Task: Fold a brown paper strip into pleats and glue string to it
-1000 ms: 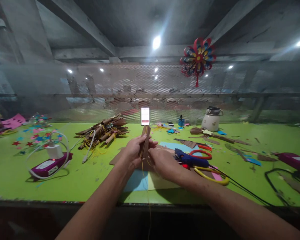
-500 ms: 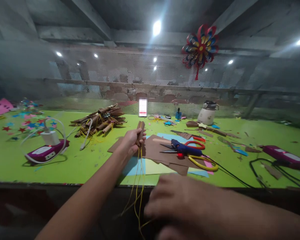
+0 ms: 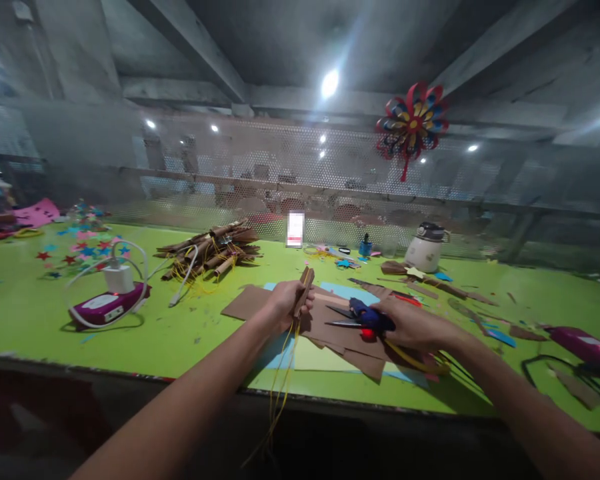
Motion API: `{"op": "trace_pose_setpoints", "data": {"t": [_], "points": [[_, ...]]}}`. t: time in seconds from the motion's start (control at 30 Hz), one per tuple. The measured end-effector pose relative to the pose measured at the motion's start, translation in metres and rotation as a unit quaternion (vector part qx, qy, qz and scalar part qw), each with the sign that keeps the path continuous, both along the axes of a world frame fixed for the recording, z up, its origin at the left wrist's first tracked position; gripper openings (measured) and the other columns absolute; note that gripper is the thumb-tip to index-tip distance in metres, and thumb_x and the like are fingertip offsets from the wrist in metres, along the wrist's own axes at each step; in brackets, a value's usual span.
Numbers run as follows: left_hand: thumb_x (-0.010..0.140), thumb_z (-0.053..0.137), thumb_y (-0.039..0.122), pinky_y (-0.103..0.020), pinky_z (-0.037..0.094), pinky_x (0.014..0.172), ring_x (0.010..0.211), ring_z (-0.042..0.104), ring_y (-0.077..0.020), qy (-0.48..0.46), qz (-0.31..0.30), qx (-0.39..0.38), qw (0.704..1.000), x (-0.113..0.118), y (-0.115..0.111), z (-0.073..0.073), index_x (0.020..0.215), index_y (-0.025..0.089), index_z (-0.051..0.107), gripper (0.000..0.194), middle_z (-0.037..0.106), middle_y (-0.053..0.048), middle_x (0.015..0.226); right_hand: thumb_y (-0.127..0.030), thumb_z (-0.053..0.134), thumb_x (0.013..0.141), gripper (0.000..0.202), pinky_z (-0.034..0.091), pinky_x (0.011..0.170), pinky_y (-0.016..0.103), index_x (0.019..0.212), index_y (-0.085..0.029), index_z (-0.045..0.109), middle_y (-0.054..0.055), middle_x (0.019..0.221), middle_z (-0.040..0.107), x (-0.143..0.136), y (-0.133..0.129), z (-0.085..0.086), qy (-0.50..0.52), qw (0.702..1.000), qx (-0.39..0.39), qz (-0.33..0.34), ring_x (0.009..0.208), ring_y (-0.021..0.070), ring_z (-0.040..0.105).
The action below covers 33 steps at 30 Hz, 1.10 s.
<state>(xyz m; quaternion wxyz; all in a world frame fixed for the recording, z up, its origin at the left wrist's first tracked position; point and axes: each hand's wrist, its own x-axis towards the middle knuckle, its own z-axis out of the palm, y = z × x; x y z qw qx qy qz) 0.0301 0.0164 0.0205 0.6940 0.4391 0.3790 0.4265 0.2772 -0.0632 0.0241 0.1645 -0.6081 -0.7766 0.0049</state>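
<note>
My left hand [image 3: 286,305] is closed round a small brown paper roll [image 3: 305,290], held upright and slightly tilted above the sheets. Yellow strings [image 3: 283,380] hang from its lower end past the table edge. My right hand [image 3: 407,323] has its fingers curled over the back of a dark blue glue gun [image 3: 366,313], which has a red light beneath it. Under the gun lie scissors [image 3: 344,325], blades pointing left, with a yellow handle partly hidden by the hand. Brown cardboard sheets [image 3: 365,363] and light blue and pale yellow paper lie below both hands.
A pile of brown rolls with yellow strings [image 3: 215,250] lies at back left. Nearby are a purple power strip [image 3: 111,307] with a white charger and scattered paper stars [image 3: 87,252]. A phone [image 3: 295,229], white jug [image 3: 424,250] and another purple strip [image 3: 587,347] stand around.
My right hand has moved from the near edge up and forward onto the glue gun. The left hand still holds the roll, now tilted more to the right. The view has shifted slightly.
</note>
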Motion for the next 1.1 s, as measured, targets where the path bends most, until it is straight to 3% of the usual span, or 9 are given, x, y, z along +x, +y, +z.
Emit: {"op": "trace_pose_setpoints", "data": {"t": [0.1, 0.27, 0.37, 0.5, 0.6, 0.73, 0.87, 1.1], "points": [[0.083, 0.04, 0.01, -0.015, 0.035, 0.041, 0.044, 0.048, -0.0068, 0.023, 0.007, 0.019, 1.0, 0.001, -0.003, 0.001, 0.076, 0.01, 0.052, 0.014, 0.054, -0.003, 0.057, -0.01, 0.055, 0.062, 0.032, 0.041, 0.073, 0.027, 0.09, -0.018, 0.068, 0.008, 0.093, 0.067, -0.002, 0.004, -0.007, 0.017, 0.999, -0.047, 0.008, 0.087, 0.0232, 0.059], [0.084, 0.043, 0.008, -0.016, 0.039, 0.047, 0.051, 0.052, -0.0073, 0.008, 0.015, 0.064, 0.998, 0.003, -0.003, -0.006, 0.081, 0.011, 0.052, 0.01, 0.055, -0.003, 0.062, -0.016, 0.054, 0.068, 0.03, 0.043, 0.073, 0.032, 0.094, -0.017, 0.068, 0.006, 0.09, 0.068, 0.009, 0.007, -0.005, 0.136, 0.991, -0.015, 0.008, 0.083, 0.0236, 0.06], [0.085, 0.045, 0.011, -0.016, 0.04, 0.048, 0.051, 0.052, -0.0068, -0.002, 0.018, 0.069, 0.997, 0.004, 0.001, -0.011, 0.081, 0.011, 0.052, 0.007, 0.056, -0.003, 0.064, -0.032, 0.058, 0.074, 0.025, 0.046, 0.069, 0.034, 0.089, -0.014, 0.068, 0.008, 0.082, 0.069, 0.013, 0.011, 0.007, 0.259, 0.966, -0.021, 0.002, 0.078, 0.025, 0.061], [0.083, 0.046, 0.006, -0.016, 0.041, 0.049, 0.05, 0.051, -0.0058, -0.006, 0.023, 0.07, 0.997, 0.003, 0.001, -0.012, 0.081, 0.01, 0.051, 0.008, 0.056, -0.003, 0.065, -0.055, 0.055, 0.078, 0.045, 0.048, 0.069, 0.034, 0.081, -0.012, 0.067, 0.013, 0.085, 0.069, -0.001, 0.021, 0.026, 0.383, 0.92, -0.05, 0.061, 0.082, 0.0258, 0.063], [0.082, 0.044, 0.002, -0.016, 0.044, 0.052, 0.054, 0.055, -0.0069, -0.004, 0.02, 0.067, 0.998, 0.003, -0.003, -0.008, 0.081, 0.01, 0.052, 0.011, 0.058, -0.005, 0.067, -0.061, 0.053, 0.077, 0.05, 0.048, 0.07, 0.034, 0.077, -0.012, 0.066, 0.012, 0.081, 0.069, -0.02, 0.029, 0.032, 0.395, 0.914, -0.024, 0.089, 0.079, 0.0237, 0.063], [0.083, 0.04, 0.002, -0.02, 0.047, 0.052, 0.055, 0.058, -0.0097, -0.012, -0.007, 0.047, 0.999, 0.002, -0.006, -0.005, 0.086, 0.009, 0.051, 0.013, 0.058, -0.005, 0.067, -0.064, 0.049, 0.078, 0.054, 0.048, 0.067, 0.032, 0.069, -0.013, 0.064, 0.009, 0.071, 0.066, -0.034, 0.04, 0.023, 0.392, 0.916, 0.028, 0.084, 0.07, 0.0205, 0.061], [0.083, 0.041, 0.004, -0.02, 0.047, 0.049, 0.054, 0.058, -0.011, -0.007, -0.041, 0.035, 0.999, 0.002, -0.006, -0.006, 0.089, 0.01, 0.051, 0.013, 0.057, -0.005, 0.065, -0.064, 0.045, 0.081, 0.053, 0.047, 0.07, 0.03, 0.068, -0.015, 0.061, 0.007, 0.069, 0.063, -0.033, 0.042, 0.01, 0.386, 0.916, 0.047, 0.103, 0.069, 0.0183, 0.058], [0.081, 0.045, 0.005, -0.016, 0.04, 0.045, 0.048, 0.052, -0.0061, -0.022, -0.067, 0.057, 0.996, 0.001, -0.01, -0.003, 0.084, 0.01, 0.053, 0.009, 0.057, -0.005, 0.068, -0.064, 0.046, 0.08, 0.052, 0.047, 0.071, 0.03, 0.07, -0.014, 0.06, 0.008, 0.073, 0.062, -0.028, 0.041, 0.004, 0.425, 0.901, 0.014, 0.083, 0.071, 0.0182, 0.059]]}}
